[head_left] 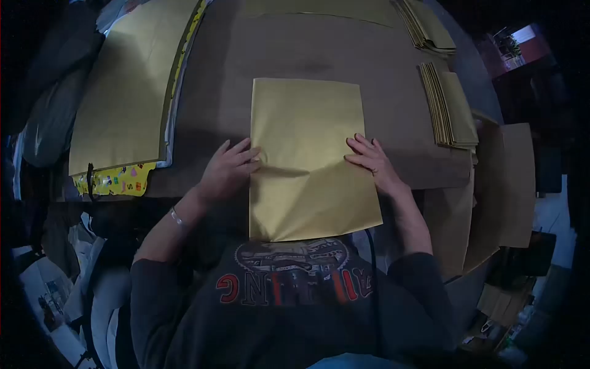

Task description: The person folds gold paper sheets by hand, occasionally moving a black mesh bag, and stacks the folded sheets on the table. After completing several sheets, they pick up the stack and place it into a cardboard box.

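Observation:
A gold paper sheet [307, 129] lies in front of me, its far part over the table and its near part reaching past the table's edge to my shirt. A crease buckles across it between my hands. My left hand [230, 165] holds its left edge, with the fingertips just over the margin. At the right edge, my right hand [370, 161] has its fingers bent on top of the paper. Both thumbs are hidden.
On the left lies a large stack of gold sheets [126, 92] over yellow patterned paper [123, 180]. Folded gold bundles [448, 107] stand on the right of the brown-covered table [215, 80]. An open cardboard box [501, 184] is beside its right edge.

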{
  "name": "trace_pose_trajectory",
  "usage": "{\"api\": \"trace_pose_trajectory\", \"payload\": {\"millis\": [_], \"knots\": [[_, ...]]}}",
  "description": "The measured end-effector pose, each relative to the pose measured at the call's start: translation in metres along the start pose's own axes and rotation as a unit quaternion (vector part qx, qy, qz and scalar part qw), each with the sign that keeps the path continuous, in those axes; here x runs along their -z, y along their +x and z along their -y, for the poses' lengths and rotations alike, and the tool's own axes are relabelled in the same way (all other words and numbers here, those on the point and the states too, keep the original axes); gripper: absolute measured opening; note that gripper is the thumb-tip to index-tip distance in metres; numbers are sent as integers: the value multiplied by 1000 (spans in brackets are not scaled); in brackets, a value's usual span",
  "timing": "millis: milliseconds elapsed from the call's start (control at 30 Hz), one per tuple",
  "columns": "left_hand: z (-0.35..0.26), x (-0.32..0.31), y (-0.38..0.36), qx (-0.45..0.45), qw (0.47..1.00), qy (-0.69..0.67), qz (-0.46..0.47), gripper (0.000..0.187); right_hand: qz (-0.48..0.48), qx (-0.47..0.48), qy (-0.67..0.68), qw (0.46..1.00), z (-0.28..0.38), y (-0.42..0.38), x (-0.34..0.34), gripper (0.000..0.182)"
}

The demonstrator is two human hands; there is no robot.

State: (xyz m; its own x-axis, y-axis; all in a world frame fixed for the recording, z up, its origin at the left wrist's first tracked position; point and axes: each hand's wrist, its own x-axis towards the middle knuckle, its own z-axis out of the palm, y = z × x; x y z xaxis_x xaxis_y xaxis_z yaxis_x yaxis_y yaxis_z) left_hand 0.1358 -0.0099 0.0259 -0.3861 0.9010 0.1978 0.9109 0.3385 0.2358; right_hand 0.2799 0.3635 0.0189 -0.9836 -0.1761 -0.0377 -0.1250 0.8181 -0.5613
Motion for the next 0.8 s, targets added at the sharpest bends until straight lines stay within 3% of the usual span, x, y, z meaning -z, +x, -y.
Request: {"api": "trace_pose_trajectory", "payload": {"millis": [167,367,500,567,600,667,800], "knots": [[-6,-5,-1,12,999,-25,-44,18,-28,-1,31,999,-5,-7,-2,31],[1,-19,5,-6,966,-163,-201,12,-122,-7,79,989,-6,-18,-3,26],[-5,-17,3,66,958,-167,-225,14,-165,-91,119,975,1,-12,-11,26],[-14,-10,11,183,958,-145,-168,12,-223,-100,131,961,4,-7,-16,23],[-16,-11,15,182,958,-145,-169,12,-224,-100,130,961,4,-5,-18,23],[-18,-15,22,231,911,-275,-202,12,-281,-139,125,941,4,2,-26,20],[-17,-16,25,264,891,-309,-204,15,-346,-153,49,924,22,18,-29,20]]}}
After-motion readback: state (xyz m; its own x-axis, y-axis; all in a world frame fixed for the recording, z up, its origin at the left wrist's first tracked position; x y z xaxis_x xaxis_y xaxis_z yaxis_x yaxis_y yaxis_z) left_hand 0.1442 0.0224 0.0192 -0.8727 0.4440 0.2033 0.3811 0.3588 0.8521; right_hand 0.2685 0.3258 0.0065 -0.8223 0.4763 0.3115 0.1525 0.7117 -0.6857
